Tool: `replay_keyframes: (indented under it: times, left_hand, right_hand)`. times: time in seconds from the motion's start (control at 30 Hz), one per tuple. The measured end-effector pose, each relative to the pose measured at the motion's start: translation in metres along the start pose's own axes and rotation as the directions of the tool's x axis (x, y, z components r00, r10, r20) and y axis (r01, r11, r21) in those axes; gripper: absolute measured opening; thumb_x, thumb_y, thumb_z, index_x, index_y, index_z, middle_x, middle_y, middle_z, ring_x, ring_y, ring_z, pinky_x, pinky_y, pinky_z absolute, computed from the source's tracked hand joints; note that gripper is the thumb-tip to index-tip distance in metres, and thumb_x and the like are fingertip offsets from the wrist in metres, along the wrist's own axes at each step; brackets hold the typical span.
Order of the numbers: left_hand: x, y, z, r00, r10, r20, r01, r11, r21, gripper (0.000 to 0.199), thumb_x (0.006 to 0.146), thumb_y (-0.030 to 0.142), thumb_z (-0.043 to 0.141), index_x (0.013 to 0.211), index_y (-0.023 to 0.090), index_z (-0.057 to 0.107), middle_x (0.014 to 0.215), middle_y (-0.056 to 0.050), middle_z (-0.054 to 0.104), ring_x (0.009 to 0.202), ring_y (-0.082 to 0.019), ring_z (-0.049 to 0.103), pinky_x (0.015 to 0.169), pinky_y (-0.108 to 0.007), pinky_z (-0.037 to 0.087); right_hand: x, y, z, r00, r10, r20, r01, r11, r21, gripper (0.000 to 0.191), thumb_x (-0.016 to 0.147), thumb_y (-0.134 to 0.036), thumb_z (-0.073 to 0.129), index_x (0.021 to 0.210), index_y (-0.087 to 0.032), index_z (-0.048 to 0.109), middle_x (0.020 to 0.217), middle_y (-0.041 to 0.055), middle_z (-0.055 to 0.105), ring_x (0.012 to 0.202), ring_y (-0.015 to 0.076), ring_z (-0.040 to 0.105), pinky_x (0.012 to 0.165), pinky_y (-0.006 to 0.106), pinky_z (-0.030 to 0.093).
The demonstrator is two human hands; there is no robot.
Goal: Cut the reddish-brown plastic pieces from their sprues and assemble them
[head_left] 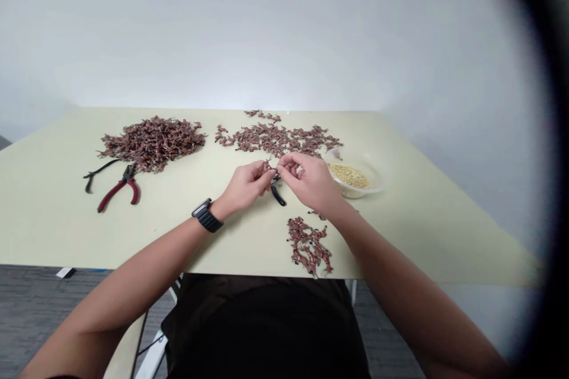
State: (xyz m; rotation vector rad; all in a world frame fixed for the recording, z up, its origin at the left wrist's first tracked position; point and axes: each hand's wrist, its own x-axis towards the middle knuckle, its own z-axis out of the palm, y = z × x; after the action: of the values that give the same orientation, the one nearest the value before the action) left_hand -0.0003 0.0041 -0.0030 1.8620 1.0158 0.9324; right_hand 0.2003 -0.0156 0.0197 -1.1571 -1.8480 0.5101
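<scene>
My left hand (249, 183), with a dark watch (207, 215) on its wrist, pinches a small brown figure (268, 166) at the middle of the table. Close against it on the right, my right hand (309, 179) has its thumb and forefinger pressed together at the figure's edge; anything between those fingertips is too small to make out. A tool with a black handle (278, 194) lies under the hands, partly hidden. Right of my right hand is a clear bowl (377, 180) holding small golden pieces (350, 176).
A big heap of brown figures (155, 141) lies at the left, others (280, 139) spread behind my hands, and a small group (309, 246) near the front edge. Red-handled pliers (116, 191) and a black tool (91, 177) lie at the left of the pale table (422, 231).
</scene>
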Motion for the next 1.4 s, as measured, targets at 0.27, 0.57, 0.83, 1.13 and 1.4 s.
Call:
replay_keyframes:
  times: [0.27, 0.57, 0.83, 1.13, 1.4]
  left_hand:
    - [-0.001, 0.003, 0.001, 0.994, 0.102, -0.03, -0.094, 0.975, 0.2, 0.031, 0.103, 0.035, 0.06, 0.077, 0.019, 0.055, 0.067, 0.0, 0.066, 0.059, -0.011, 0.054, 0.06, -0.026, 0.039]
    - [-0.002, 0.001, 0.001, 0.991, 0.132, -0.02, -0.123, 0.961, 0.246, 0.03, 0.102, 0.034, 0.059, 0.077, 0.019, 0.052, 0.066, 0.001, 0.061, 0.059, -0.012, 0.049, 0.059, -0.027, 0.033]
    - [-0.003, 0.004, 0.002, 0.987, 0.161, 0.011, -0.154, 0.913, 0.377, 0.029, 0.103, 0.033, 0.055, 0.078, 0.021, 0.046, 0.065, 0.002, 0.054, 0.057, -0.013, 0.041, 0.059, -0.028, 0.027]
    - [-0.007, 0.006, 0.002, 0.98, 0.165, 0.107, -0.197, 0.86, 0.471, 0.023, 0.107, 0.033, 0.047, 0.087, 0.021, 0.048, 0.069, 0.0, 0.056, 0.056, -0.014, 0.043, 0.06, -0.03, 0.026]
    - [-0.004, 0.006, 0.004, 0.995, 0.057, 0.081, -0.073, 0.975, 0.21, 0.037, 0.108, 0.042, 0.05, 0.079, 0.02, 0.053, 0.068, 0.0, 0.06, 0.06, -0.013, 0.049, 0.062, -0.03, 0.034]
  right_hand:
    - [-0.001, -0.004, 0.004, 0.999, -0.035, 0.016, 0.035, 0.999, -0.002, 0.007, 0.096, -0.023, 0.065, 0.093, -0.02, 0.071, 0.079, 0.001, 0.069, 0.07, 0.0157, 0.061, 0.072, 0.031, 0.047]
    - [0.0, -0.004, 0.004, 0.999, -0.007, 0.038, 0.007, 1.0, 0.013, 0.01, 0.098, -0.026, 0.063, 0.092, -0.021, 0.069, 0.081, 0.0017, 0.069, 0.072, 0.0165, 0.062, 0.072, 0.031, 0.047]
    - [-0.002, -0.004, 0.009, 0.999, 0.008, 0.042, -0.006, 0.999, -0.036, 0.009, 0.096, -0.025, 0.062, 0.092, -0.021, 0.069, 0.082, 0.0032, 0.072, 0.073, 0.018, 0.063, 0.073, 0.032, 0.048]
    - [0.001, 0.001, 0.008, 0.947, 0.262, 0.185, -0.305, 0.913, 0.271, 0.022, 0.091, -0.04, 0.074, 0.086, -0.018, 0.073, 0.077, 0.0038, 0.072, 0.062, 0.0145, 0.059, 0.061, 0.031, 0.048]
    - [0.007, 0.021, 0.005, 0.953, 0.28, 0.111, -0.298, 0.932, 0.206, 0.035, 0.081, -0.049, 0.085, 0.087, -0.021, 0.065, 0.074, -0.0011, 0.061, 0.065, 0.0143, 0.053, 0.059, 0.029, 0.044]
